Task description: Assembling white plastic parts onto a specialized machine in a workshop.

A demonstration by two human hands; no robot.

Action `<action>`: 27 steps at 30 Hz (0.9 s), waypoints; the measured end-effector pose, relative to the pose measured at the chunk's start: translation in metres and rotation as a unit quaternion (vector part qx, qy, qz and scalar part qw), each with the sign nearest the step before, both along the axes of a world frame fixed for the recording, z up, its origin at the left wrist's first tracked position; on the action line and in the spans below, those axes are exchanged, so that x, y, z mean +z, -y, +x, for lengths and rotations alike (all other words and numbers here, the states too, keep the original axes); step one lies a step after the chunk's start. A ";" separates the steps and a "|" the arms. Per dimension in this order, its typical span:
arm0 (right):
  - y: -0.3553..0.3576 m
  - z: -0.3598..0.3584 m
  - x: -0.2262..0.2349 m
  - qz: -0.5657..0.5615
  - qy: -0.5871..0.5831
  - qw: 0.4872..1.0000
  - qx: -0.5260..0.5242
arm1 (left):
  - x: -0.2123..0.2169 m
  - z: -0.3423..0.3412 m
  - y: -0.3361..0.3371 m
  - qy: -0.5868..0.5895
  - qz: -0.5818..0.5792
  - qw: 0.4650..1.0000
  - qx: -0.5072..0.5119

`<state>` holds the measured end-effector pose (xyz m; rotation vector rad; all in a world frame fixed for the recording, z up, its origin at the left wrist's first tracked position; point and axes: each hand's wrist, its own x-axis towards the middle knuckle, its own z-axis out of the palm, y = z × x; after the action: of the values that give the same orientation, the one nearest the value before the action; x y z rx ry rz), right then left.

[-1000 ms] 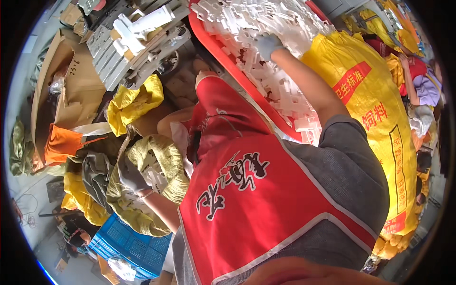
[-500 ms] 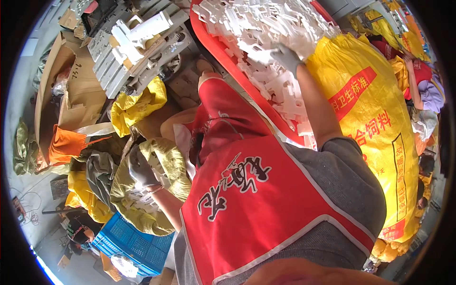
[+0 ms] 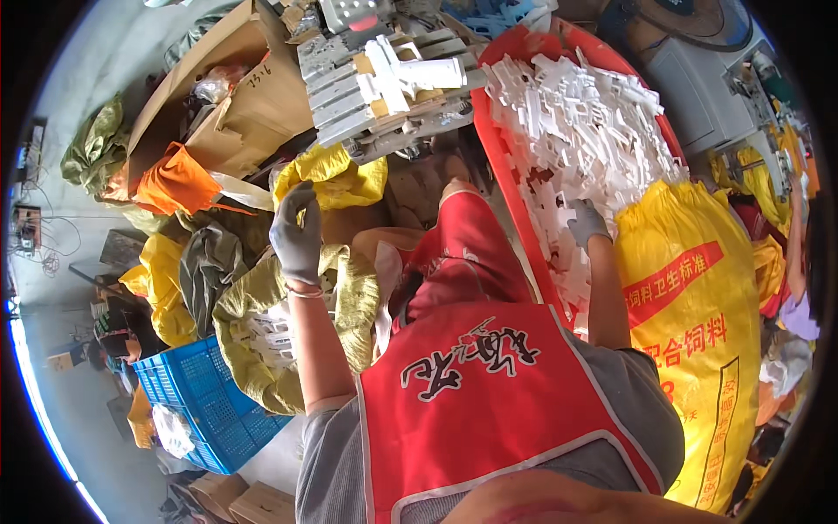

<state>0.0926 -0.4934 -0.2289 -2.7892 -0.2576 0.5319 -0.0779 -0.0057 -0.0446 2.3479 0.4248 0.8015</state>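
Note:
My left hand (image 3: 297, 234), in a grey glove with dark fingertips, is raised above the mouth of an olive woven sack (image 3: 249, 371). Its fingers are bent but apart, and nothing shows in them. White plastic parts (image 3: 275, 332) lie inside that sack. My right hand (image 3: 587, 224), also gloved, is at the near side of a heap of white pistol-shaped plastic parts (image 3: 585, 131) in a long red tub (image 3: 499, 131). Its fingers are curled round a small white plastic part (image 3: 566, 212), partly hidden by the glove.
Ahead, a slatted grey machine bed (image 3: 336, 103) carries a white pistol-shaped piece (image 3: 410, 74). A large yellow sack (image 3: 690, 349) stands right of me. Leftward are a blue crate (image 3: 205, 393), a cardboard box (image 3: 253, 113) and an orange cloth bag (image 3: 177, 182). Other people are at both sides.
My left hand has risen out of the olive sack. My right hand has drawn back nearer to me over the heap. The whole view has turned.

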 end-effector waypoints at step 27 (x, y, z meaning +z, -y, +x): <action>-0.032 -0.003 0.084 0.698 -0.093 0.684 -0.192 | 0.080 0.142 0.023 -0.076 0.035 0.982 -0.168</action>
<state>0.0898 -0.4617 -0.1451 -1.1957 0.0203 0.2683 0.0642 -0.0283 0.0350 2.4641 0.0576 0.4866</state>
